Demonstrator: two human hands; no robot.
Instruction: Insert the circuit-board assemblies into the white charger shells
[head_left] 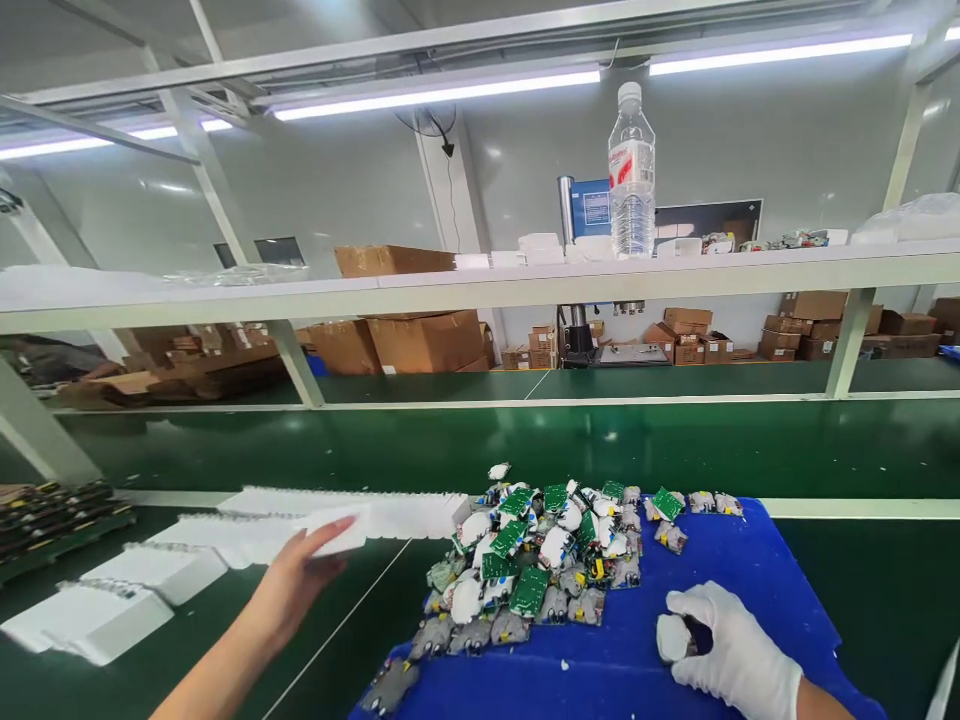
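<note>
Grey room, green bench; left hand around white case, right hand around white part

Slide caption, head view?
Left hand at white stacks; gloved right hand holds a white part over blue mat, near heaped boards.

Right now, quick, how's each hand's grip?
Left hand: at a white block; grip can't be told.
Right hand, gloved: closed on a small white part.
</note>
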